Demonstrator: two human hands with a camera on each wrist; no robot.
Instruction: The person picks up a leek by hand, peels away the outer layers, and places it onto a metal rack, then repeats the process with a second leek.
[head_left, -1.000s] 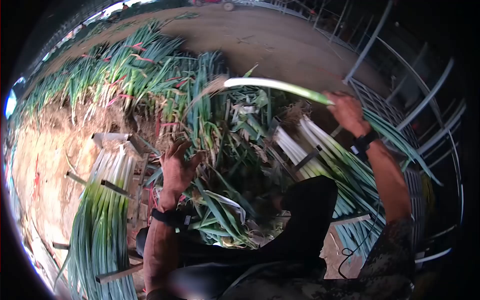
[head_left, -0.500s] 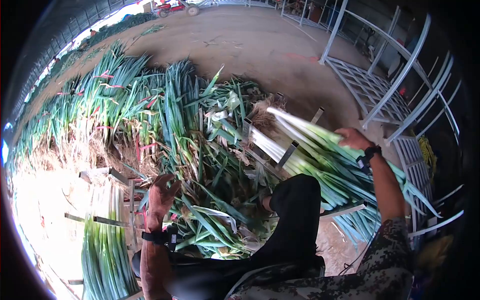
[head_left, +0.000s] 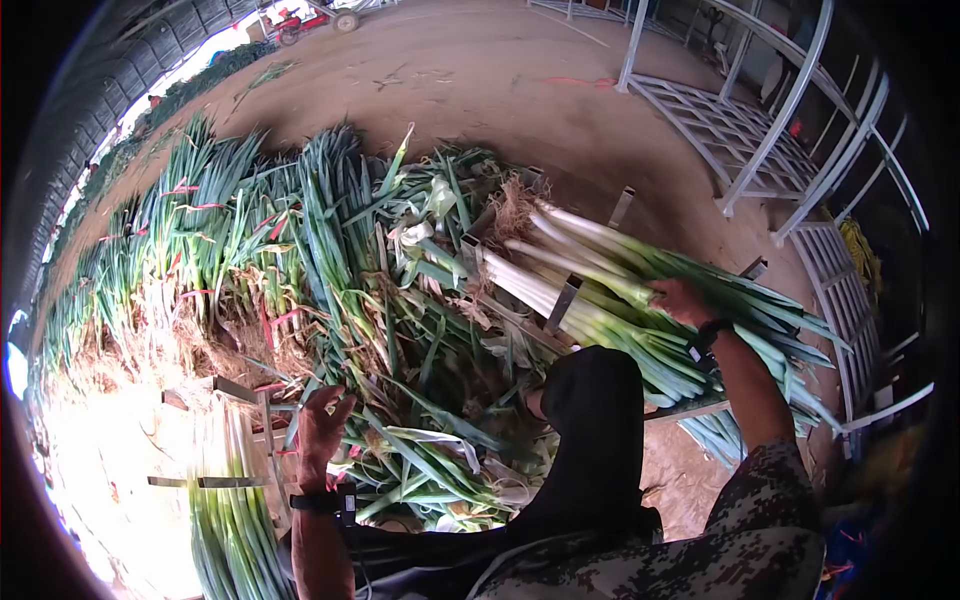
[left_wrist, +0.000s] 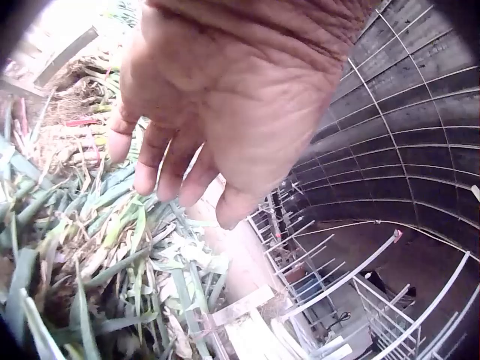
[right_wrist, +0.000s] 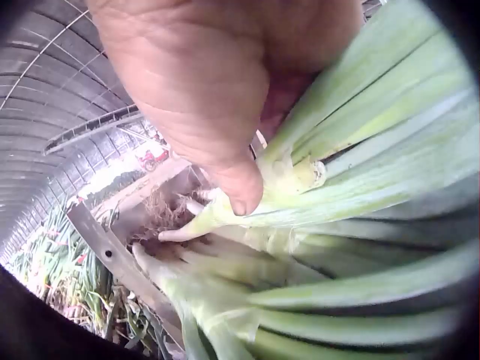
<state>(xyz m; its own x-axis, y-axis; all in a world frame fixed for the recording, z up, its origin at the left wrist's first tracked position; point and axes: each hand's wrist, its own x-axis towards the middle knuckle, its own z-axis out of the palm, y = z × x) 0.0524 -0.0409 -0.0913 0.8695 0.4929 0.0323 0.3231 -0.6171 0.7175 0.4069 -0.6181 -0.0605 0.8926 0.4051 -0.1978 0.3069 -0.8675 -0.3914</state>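
My right hand is low over the right-hand pile of long green onions, gripping one green onion where its white stalk turns green. In the right wrist view the thumb lies along that stalk, while most of the other fingers are hidden. The pile rests in a metal rack, roots toward the far end. My left hand hovers with loosely bent fingers and an empty palm, beside the left rack's bundle of green onions.
Tied bunches of untrimmed green onions with red bands stretch along the far left. Loose leaves are heaped between the racks, near my bent knee. Metal frames stand at the right, and a red vehicle is far back.
My right hand has come down from the raised position, laying the green onion it carried onto the right pile. My left hand stays empty at the left, and the head view has shifted.
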